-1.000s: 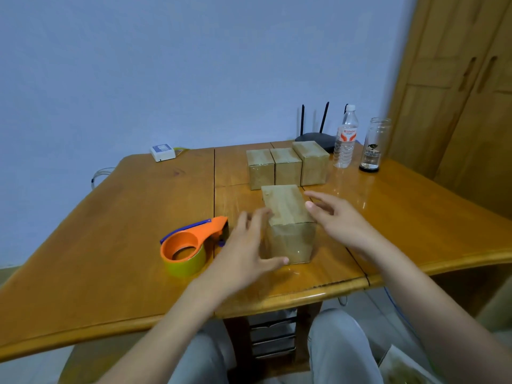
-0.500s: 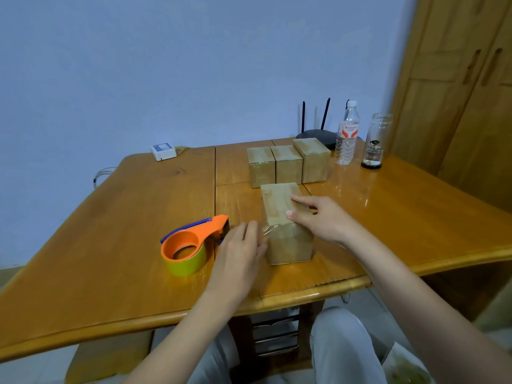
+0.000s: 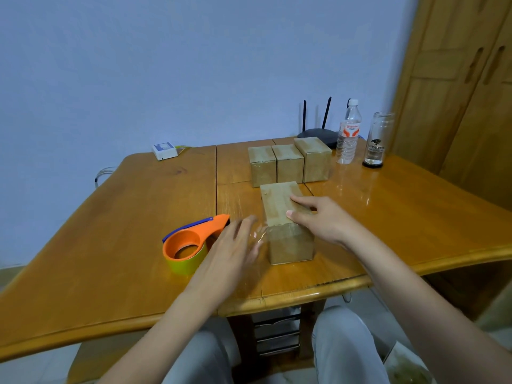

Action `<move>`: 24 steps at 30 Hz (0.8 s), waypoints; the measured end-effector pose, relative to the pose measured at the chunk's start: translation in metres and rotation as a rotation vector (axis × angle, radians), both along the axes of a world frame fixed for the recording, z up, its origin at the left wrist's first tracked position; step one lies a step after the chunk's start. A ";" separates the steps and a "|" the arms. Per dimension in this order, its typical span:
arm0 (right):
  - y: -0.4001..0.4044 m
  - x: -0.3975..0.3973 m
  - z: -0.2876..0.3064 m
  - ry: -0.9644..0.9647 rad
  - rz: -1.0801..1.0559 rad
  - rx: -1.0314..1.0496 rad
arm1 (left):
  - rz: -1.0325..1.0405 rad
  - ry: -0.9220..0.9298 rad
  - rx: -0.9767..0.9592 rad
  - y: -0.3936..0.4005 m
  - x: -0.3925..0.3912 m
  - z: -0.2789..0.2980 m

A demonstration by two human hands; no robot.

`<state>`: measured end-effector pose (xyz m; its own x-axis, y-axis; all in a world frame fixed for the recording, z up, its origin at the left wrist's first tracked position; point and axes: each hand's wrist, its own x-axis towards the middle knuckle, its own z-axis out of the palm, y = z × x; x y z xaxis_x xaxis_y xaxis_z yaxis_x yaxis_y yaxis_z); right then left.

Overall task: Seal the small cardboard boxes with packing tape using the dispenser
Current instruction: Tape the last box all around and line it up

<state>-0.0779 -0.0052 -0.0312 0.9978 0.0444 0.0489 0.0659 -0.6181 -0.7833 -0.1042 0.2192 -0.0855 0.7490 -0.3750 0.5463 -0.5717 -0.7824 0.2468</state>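
On the wooden counter (image 3: 138,231), the right hand (image 3: 321,220) presses flat on a cardboard box (image 3: 288,239); the blurred left hand (image 3: 235,250), apparently relaxed, hovers beside the orange tape dispenser (image 3: 191,242).

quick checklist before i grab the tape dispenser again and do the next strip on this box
1. Near box steadied: ok, right hand rests on its top.
2. Tape dispenser within reach: ok, on the table just left of the left hand.
3. Left hand free to pick it up: ok, fingers straight; blurred, holding nothing.
4. Top strip stuck flat: cannot tell, too glossy and partly covered.
5. Room to work: ok, the three back boxes stand apart from the near box.
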 end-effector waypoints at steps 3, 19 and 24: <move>0.003 0.000 0.001 -0.004 0.003 0.008 | -0.052 0.061 -0.043 0.003 -0.002 0.007; 0.001 0.002 -0.001 -0.003 0.007 0.000 | -0.267 0.149 -0.014 0.000 0.010 0.012; 0.002 0.004 -0.002 -0.007 0.020 -0.033 | -0.370 0.340 -0.081 0.006 0.018 0.025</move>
<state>-0.0737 -0.0030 -0.0336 0.9963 0.0660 0.0542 0.0840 -0.6418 -0.7622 -0.0858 0.2251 -0.0606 0.7146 -0.6153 0.3329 -0.6837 -0.5134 0.5186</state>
